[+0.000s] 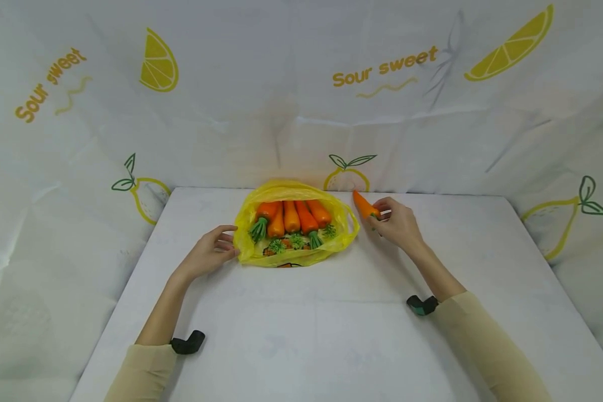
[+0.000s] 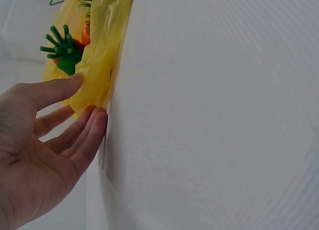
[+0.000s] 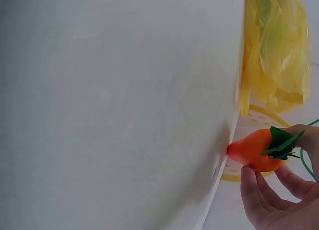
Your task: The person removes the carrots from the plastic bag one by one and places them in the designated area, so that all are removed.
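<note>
A yellow plastic bag (image 1: 253, 198) lies with its mouth toward me at the back middle of the table. Inside it are several orange carrots (image 1: 292, 216) with green tops, some thick and some with feathery leaves. My left hand (image 1: 212, 251) is at the bag's left edge; in the left wrist view its thumb and fingertips pinch the yellow film (image 2: 94, 88). To the right of the bag, my right hand (image 1: 397, 222) holds a single carrot (image 1: 364, 204) near its green top, the tip pointing away toward the back. The right wrist view shows this carrot (image 3: 256, 149) between thumb and fingers.
The white table (image 1: 301, 329) ends at the back against a white cloth (image 1: 261, 139) printed with lemons and lettering. A loop handle (image 1: 354, 223) of the bag sticks out on its right side, near the right hand.
</note>
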Available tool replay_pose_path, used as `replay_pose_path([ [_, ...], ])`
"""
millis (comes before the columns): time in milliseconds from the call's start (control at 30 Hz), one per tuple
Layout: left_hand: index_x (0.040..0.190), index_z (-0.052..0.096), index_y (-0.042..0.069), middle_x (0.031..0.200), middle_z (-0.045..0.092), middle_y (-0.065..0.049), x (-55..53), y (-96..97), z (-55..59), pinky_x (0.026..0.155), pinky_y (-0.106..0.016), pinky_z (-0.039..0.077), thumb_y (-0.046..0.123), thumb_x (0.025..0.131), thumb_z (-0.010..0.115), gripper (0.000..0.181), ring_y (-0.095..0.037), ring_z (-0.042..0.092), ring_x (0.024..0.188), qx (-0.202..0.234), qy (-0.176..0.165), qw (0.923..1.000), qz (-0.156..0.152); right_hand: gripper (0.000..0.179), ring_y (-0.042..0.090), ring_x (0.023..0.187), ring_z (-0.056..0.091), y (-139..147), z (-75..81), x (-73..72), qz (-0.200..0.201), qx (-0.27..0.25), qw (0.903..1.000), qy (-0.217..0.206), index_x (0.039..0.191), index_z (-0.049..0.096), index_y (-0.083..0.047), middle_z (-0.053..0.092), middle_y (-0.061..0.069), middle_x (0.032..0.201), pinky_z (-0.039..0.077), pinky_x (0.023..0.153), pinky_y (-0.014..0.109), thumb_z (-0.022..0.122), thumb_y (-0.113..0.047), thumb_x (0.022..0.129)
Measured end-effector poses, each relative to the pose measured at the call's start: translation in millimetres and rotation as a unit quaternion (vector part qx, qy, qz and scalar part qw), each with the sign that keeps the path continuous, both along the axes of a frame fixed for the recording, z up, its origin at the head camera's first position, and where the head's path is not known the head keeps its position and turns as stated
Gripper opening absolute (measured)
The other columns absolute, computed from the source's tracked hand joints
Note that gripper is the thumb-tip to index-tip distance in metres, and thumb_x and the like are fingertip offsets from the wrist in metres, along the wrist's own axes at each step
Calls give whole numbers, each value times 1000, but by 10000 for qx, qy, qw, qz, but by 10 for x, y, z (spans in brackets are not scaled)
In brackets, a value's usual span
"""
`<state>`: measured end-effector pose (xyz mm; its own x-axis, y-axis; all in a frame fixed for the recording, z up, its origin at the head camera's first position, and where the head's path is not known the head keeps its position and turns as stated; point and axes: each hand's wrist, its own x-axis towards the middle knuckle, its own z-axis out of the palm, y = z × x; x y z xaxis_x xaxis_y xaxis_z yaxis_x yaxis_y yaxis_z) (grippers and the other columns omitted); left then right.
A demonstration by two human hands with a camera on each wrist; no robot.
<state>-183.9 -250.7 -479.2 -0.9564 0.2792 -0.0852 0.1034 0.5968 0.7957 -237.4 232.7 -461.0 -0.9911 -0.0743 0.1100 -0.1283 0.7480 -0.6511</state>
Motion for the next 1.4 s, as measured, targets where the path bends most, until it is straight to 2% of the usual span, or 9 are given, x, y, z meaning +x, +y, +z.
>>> replay_pose_path([
  [167, 158, 48, 1, 135, 67, -27, -2, 7, 10, 103, -50, 62, 13, 101, 77, 65, -35, 72, 117, -10, -65, 10000, 31, 40, 43, 107, 77, -23, -4, -6, 100, 33, 9999, -128, 129, 65, 2, 73, 29, 129, 67, 86, 51, 75, -20, 97],
  [400, 158, 48, 2, 135, 66, -27, -6, 7, 1, 104, -50, 62, 15, 101, 78, 66, -34, 72, 117, -7, -90, 10000, 22, 43, 44, 108, 77, -30, 32, -19, 180, 371, 9986, -335, 130, 62, 4, 73, 28, 126, 65, 93, 55, 75, -22, 98],
  [833, 158, 49, 2, 136, 67, -26, -4, 29, 2, 106, -52, 61, 15, 101, 77, 65, -34, 71, 116, -80, -92, 9999, 50, 48, 46, 110, 76, -29, 54, -58, 405, 502, 9962, -577, 132, 61, 7, 74, 32, 125, 63, 97, 57, 77, -22, 97],
  [1233, 158, 49, 2, 136, 67, -26, 3, 25, 3, 105, -51, 61, 14, 101, 77, 65, -33, 72, 116, -77, -111, 9999, 73, 50, 42, 110, 73, -33, 79, -41, 361, 565, 9937, -896, 134, 60, 5, 72, 31, 129, 65, 92, 49, 76, -27, 99],
  [1400, 158, 49, 2, 136, 67, -26, 4, 22, 2, 105, -51, 61, 15, 101, 77, 65, -34, 72, 116, -75, -107, 9999, 65, 50, 43, 111, 74, -20, 113, -29, 366, 518, 9941, -881, 135, 60, 4, 72, 30, 129, 66, 89, 48, 75, -30, 100],
])
